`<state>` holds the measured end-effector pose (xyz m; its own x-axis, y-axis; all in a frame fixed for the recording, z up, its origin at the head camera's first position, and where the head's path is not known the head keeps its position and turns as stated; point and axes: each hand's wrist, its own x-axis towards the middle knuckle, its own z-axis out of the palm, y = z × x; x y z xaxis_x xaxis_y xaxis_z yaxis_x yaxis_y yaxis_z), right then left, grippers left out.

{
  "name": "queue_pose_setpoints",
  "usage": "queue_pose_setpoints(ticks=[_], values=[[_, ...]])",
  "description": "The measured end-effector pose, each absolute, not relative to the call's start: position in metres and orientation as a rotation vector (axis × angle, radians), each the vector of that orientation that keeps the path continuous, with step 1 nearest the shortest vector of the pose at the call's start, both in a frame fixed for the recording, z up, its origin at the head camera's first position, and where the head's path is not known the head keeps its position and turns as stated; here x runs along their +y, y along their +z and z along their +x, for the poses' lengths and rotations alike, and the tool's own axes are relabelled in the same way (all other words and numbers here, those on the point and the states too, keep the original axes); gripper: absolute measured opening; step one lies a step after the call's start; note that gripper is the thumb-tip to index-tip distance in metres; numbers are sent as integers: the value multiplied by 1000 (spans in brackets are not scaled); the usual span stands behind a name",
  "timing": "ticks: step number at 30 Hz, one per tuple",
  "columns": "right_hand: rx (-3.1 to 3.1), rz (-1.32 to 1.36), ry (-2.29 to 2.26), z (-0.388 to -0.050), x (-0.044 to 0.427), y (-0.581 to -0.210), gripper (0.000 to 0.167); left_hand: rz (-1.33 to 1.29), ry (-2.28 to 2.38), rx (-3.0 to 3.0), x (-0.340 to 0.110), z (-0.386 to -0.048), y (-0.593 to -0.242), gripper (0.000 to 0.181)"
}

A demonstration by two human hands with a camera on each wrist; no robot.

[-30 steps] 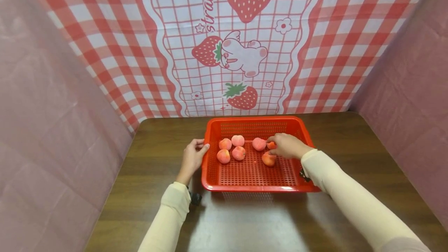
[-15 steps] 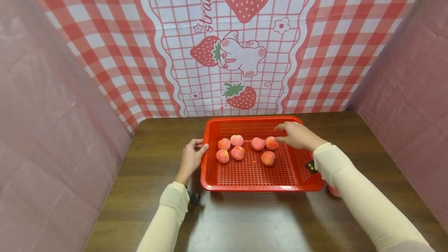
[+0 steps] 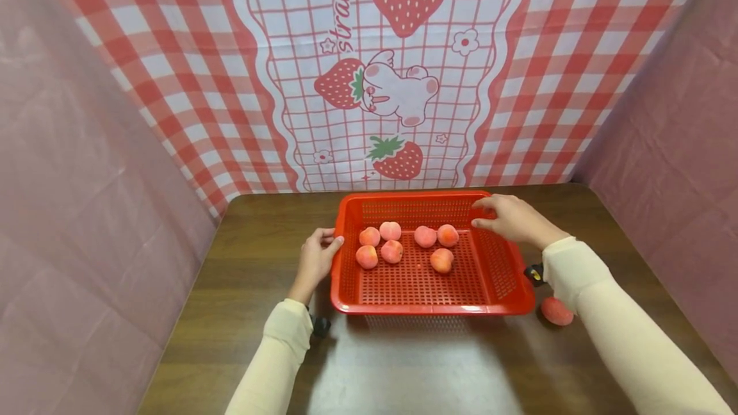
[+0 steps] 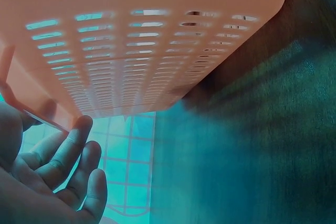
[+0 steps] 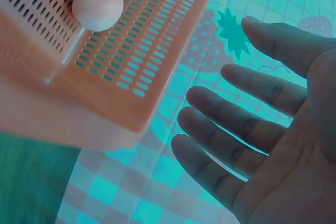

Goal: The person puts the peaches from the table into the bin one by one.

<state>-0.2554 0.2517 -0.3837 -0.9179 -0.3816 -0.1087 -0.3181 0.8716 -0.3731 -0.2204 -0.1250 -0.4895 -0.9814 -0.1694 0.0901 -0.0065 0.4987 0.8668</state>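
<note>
A red plastic basket (image 3: 432, 310) with slotted walls stands on the table in the head view. Several pink-orange peaches lie in it, one peach (image 3: 441, 260) nearer the front than the others on the right side. My left hand (image 3: 316, 260) holds the basket's left rim, thumb above and fingers below the lip, seen close in the left wrist view. Over the basket's back right corner is my right hand (image 3: 516, 219), with nothing in it. Its fingers (image 5: 220, 111) are spread and nearly straight in the right wrist view, apart from the rim.
One more peach (image 3: 557, 311) lies on the wooden table (image 3: 242, 338) just outside the basket's front right corner, beside my right sleeve. Behind the table hangs a checked strawberry cloth (image 3: 230, 114). Pink curtains (image 3: 663, 114) close off both sides.
My right hand has let go of a peach inside the basket and moved right and back, up to the rim. The peach outside has come into view. The left hand stays put.
</note>
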Motion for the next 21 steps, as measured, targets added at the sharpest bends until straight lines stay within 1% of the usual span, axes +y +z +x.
queue_pose_setpoints(ticks=[6, 12, 21], values=[[2887, -534, -556, -249, 267, -378, 45, 142, -1494, -2574, -126, -221, -490, 30], [2892, -494, -596, -249, 282, -369, 50, 150, -1501, -2575, -127, -222, -490, 30], [2962, -481, -553, -246, 306, -360, 49, 153, -1519, -2577, -126, -221, -489, 30]])
